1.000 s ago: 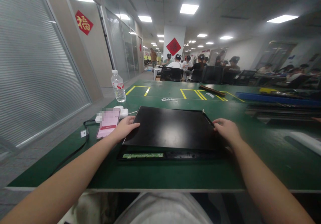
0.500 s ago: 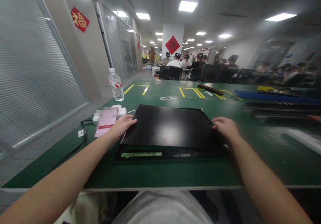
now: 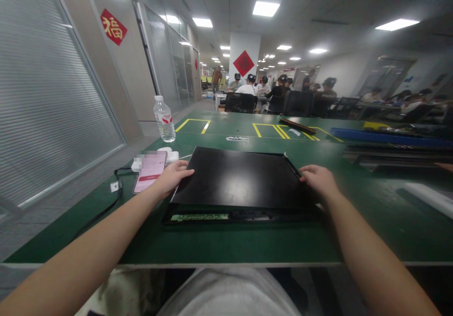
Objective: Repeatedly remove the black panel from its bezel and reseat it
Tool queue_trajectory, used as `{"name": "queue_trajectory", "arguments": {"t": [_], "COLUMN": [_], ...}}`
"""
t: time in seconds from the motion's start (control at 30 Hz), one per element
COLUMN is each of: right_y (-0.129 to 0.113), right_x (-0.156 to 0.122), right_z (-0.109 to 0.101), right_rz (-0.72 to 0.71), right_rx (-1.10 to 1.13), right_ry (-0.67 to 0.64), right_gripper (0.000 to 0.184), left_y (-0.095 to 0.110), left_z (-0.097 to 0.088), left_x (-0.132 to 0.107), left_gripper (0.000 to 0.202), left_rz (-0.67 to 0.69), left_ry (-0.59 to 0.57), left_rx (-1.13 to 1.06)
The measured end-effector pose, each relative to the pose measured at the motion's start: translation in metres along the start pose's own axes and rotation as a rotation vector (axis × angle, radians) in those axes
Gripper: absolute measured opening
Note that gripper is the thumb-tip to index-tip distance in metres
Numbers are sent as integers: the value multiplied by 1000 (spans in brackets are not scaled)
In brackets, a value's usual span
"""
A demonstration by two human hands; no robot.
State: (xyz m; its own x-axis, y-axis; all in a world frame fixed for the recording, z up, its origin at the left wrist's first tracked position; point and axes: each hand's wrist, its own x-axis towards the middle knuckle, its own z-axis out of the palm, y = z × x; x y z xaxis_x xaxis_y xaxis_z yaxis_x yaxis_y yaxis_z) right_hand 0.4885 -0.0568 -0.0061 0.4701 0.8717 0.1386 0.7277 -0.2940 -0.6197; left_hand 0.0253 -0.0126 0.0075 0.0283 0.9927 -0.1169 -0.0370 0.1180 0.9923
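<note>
A flat black panel (image 3: 240,179) lies on the green table (image 3: 226,245) in front of me, its near edge raised a little over a black frame with a green circuit strip (image 3: 200,217). My left hand (image 3: 172,177) grips the panel's left edge, fingers curled onto its top. My right hand (image 3: 319,181) holds the panel's right edge in the same way.
A phone with a pink screen (image 3: 150,171) lies left of the panel beside a white charger (image 3: 170,155) and a black cable (image 3: 106,209). A water bottle (image 3: 164,119) stands at the back left. Yellow tape marks, a blue strip (image 3: 385,138) and dark panels lie farther right. Seated people work behind.
My hands stay on the panel's two edges. The view has shifted slightly; nothing else has moved.
</note>
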Motion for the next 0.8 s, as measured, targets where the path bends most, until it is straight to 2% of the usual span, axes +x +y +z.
{"name": "queue_trajectory", "arguments": {"t": [0.13,0.27,0.57,0.67,0.8], "right_y": [4,6,6,6,3], "right_x": [3,5,4,4,2], "right_z": [2,3,3,2,0], "right_rz": [-4,-4,-7,-9,1], "right_rx": [8,12,13,27,33], "right_ry": [2,-2,-2,-5,-12], "right_gripper": [30,31,31,31,32], "left_y": [0,1,1,-4,-9], "left_z": [-2,-6,-16,-21,-23], "left_x": [0,1,7,14,18], "left_gripper": [40,50,34,38,32], "left_rz": [56,136,361,358,359], "left_ry": [14,24,93,63,44], "left_rx": [22,70,529,646,745]}}
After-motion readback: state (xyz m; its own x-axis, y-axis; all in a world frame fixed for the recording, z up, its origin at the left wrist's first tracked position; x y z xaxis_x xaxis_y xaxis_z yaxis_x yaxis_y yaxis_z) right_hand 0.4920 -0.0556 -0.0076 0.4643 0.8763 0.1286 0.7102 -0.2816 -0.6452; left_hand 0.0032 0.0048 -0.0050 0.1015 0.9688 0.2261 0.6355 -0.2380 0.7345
